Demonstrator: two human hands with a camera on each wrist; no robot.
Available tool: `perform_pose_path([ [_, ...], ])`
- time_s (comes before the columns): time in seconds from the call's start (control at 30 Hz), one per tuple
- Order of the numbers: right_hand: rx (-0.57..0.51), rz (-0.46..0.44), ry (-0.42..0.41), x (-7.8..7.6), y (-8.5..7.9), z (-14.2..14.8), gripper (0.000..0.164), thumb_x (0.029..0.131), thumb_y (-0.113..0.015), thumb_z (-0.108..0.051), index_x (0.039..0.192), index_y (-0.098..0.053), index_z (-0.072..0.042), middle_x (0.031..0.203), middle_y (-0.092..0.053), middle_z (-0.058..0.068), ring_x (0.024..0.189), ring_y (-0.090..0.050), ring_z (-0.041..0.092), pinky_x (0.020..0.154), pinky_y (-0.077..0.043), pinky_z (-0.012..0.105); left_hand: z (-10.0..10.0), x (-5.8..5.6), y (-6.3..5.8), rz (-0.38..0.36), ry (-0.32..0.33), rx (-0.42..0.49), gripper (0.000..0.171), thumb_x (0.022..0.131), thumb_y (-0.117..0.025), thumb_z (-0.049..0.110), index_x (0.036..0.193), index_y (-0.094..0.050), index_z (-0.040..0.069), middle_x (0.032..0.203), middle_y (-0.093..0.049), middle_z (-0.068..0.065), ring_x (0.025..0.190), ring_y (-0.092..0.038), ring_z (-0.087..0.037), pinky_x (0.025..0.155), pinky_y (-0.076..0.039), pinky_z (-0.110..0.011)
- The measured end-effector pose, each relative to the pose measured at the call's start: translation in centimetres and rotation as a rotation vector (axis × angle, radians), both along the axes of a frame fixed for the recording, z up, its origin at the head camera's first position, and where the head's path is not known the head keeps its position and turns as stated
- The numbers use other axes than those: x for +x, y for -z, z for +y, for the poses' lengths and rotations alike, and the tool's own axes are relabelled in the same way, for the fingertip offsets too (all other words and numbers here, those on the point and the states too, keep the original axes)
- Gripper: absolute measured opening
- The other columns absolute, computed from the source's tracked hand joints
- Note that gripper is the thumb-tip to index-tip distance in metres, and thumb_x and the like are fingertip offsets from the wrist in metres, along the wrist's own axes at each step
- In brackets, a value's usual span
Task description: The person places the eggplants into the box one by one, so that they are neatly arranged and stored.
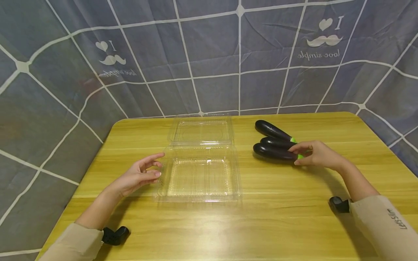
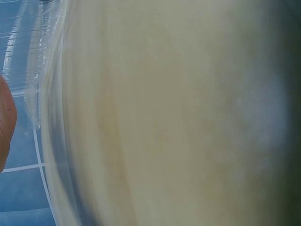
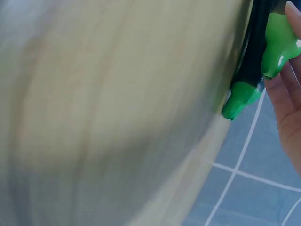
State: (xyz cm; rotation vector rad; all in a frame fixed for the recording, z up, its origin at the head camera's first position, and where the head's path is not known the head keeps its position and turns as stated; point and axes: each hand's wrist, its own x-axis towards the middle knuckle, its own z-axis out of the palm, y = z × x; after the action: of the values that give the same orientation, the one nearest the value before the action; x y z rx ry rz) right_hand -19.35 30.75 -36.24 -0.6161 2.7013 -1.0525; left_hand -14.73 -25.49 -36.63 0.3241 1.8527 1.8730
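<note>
Three dark purple eggplants with green stem ends lie together on the right half of the table: a far eggplant [image 1: 272,129], a middle eggplant [image 1: 277,142] and a near eggplant [image 1: 274,151]. My right hand [image 1: 318,156] pinches the near eggplant around its green stem end [image 3: 281,40], thumb on one side and fingers on the other. A clear plastic clamshell box [image 1: 199,197] lies unfolded in the middle, lid [image 1: 202,141] toward the back. Beside its left edge hovers my left hand [image 1: 137,175], fingers loosely bent, holding nothing. Whether its fingertips touch the box I cannot tell.
The wood-grain table [image 1: 277,224] has rounded back corners. Behind and at both sides hangs a grey-blue cloth [image 1: 212,54] with white lines. Black devices show at the left wrist [image 1: 115,235] and the right wrist [image 1: 339,204].
</note>
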Motion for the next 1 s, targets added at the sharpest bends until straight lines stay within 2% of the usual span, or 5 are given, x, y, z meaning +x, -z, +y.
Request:
perform_pose_path([
  [0.23, -0.019, -0.017, -0.005, -0.1, -1.1, -0.9, 0.043, 0.076, -0.078, -0.018, 0.115, -0.064, -0.003, 0.100, -0.063, 0.009, 0.086, -0.056, 0.007, 0.071, -0.051, 0.023, -0.1, 0.0, -0.2, 0.002, -0.005, 0.008, 0.064, 0.090, -0.057, -0.002, 0.145, -0.027, 0.004, 0.115, -0.040, -0.013, 0.086, -0.059, -0.011, 0.073, -0.053, -0.023],
  [0.43, -0.040, 0.007, -0.037, -0.1, -1.7, -1.6, 0.040, 0.077, -0.077, -0.017, 0.113, -0.065, -0.005, 0.103, -0.063, 0.008, 0.090, -0.057, 0.007, 0.073, -0.051, 0.022, -0.2, 0.0, -0.2, 0.013, -0.015, -0.056, 0.064, 0.090, -0.057, -0.001, 0.146, -0.026, 0.005, 0.117, -0.037, -0.014, 0.089, -0.060, -0.012, 0.074, -0.053, -0.025],
  [0.73, -0.059, 0.042, -0.072, 0.0, -2.3, -2.3, 0.038, 0.077, -0.076, -0.016, 0.113, -0.066, -0.004, 0.102, -0.063, 0.009, 0.083, -0.056, 0.008, 0.063, -0.049, 0.025, -0.3, 0.0, -0.2, 0.027, -0.017, -0.079, 0.065, 0.090, -0.057, -0.001, 0.146, -0.023, 0.001, 0.115, -0.038, -0.013, 0.087, -0.060, -0.011, 0.073, -0.053, -0.024],
  [1.0, -0.078, 0.026, -0.077, 0.1, -3.2, -2.9, 0.038, 0.078, -0.076, -0.016, 0.113, -0.066, -0.005, 0.106, -0.063, 0.012, 0.080, -0.057, 0.010, 0.062, -0.049, 0.025, 0.1, -0.1, -0.1, 0.020, -0.020, -0.075, 0.066, 0.090, -0.058, 0.000, 0.146, -0.023, 0.002, 0.116, -0.038, -0.015, 0.084, -0.059, -0.011, 0.072, -0.053, -0.023],
])
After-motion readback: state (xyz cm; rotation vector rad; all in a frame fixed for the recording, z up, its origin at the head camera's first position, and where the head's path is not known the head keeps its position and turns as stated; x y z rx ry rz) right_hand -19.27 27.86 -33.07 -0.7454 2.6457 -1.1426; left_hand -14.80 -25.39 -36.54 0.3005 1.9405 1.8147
